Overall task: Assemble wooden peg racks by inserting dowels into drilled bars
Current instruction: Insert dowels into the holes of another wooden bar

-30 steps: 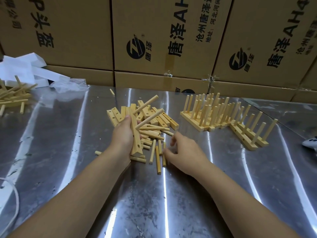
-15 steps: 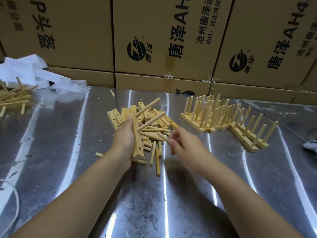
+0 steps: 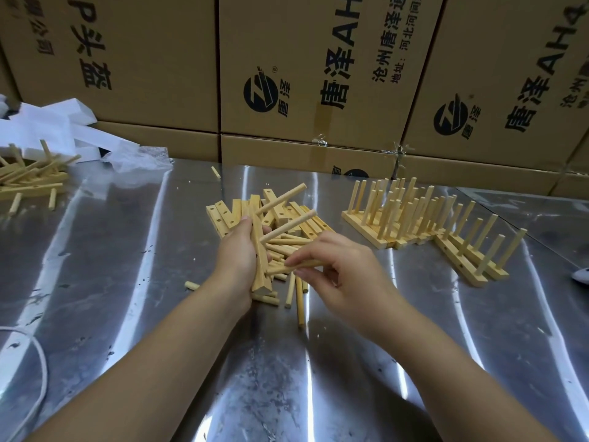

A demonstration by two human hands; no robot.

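My left hand: my left hand (image 3: 237, 260) is wrapped round a bar (image 3: 260, 279), fingers and thumb curled on its middle. It holds the bar nearly on end above the table (image 3: 127, 250), near the middle of the scene.
The bar: 2 dowels (image 3: 288, 226) are seated in its far half and stick out to the right and up. Its near end shows bare wood. My palm hides much of the drilled face, so I cannot tell how many holes are free.
My right hand: my right hand (image 3: 344, 275) pinches 1 dowel (image 3: 279, 269) between thumb and fingertips. It lies almost level, its left tip just beside the bar and nearer to me than the 2 seated ones. I cannot tell whether the tip has entered a hole.
Step in hand: I judge this is the 3rd peg going into this bar.
Done: finished racks (image 3: 398, 218) stand crowded together on the right, pegs up, too packed to count.
Left to do: loose bars (image 3: 223, 215) with open holes lie in a heap just behind my hands. Loose dowels (image 3: 298, 298) lie under and near them, so by my reckoning several more racks remain.
Far left: another heap of wooden parts (image 3: 28, 183) lies by white wrapping (image 3: 54, 122). I cannot tell if it is waiting work.
Behind: cardboard boxes (image 3: 318, 59) line the far edge.
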